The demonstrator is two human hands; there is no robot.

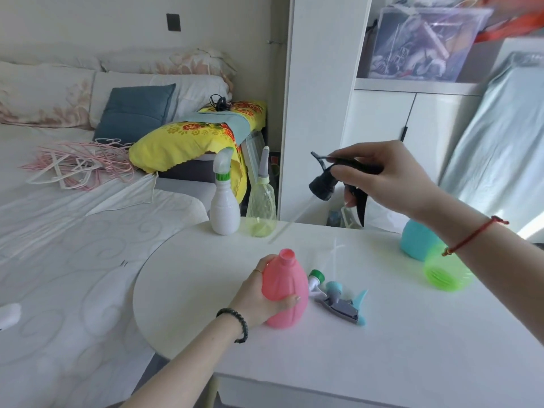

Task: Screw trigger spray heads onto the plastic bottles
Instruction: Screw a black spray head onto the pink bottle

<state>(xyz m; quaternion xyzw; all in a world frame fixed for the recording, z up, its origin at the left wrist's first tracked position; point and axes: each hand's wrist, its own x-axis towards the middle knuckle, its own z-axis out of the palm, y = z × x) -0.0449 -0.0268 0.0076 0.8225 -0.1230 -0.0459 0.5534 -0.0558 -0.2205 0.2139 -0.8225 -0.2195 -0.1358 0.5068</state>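
The left hand (259, 293), a dark beaded bracelet (235, 322) circling its wrist, is wrapping its fingers around the left side of a pink plastic bottle (284, 290) that is standing upright on the near part of the white table (353, 363), its neck open and capless; just right of the bottle, two loose trigger spray heads are lying on the tabletop, a white one with a green collar (316, 279) and a grey and teal one (343, 306), touching one another; farther right, the right hand (388, 175), a red string bracelet (474, 235) crossing its wrist, is hanging above the table with its fingers clamped on a black trigger spray head (332, 179), whose round collar is pointing down and left and whose clear dip tube (290, 222) is slanting down toward the table; under that forearm a teal bottle (415, 240) and a green bottle (444, 272) are resting near the right edge, partly hidden; at the far edge a white bottle (223, 207) and a pale yellow-green transparent bottle (261, 210) are standing side by side, each already wearing a spray head; beyond the table on the left, a bed (73, 216) is carrying pink hangers (79, 166).
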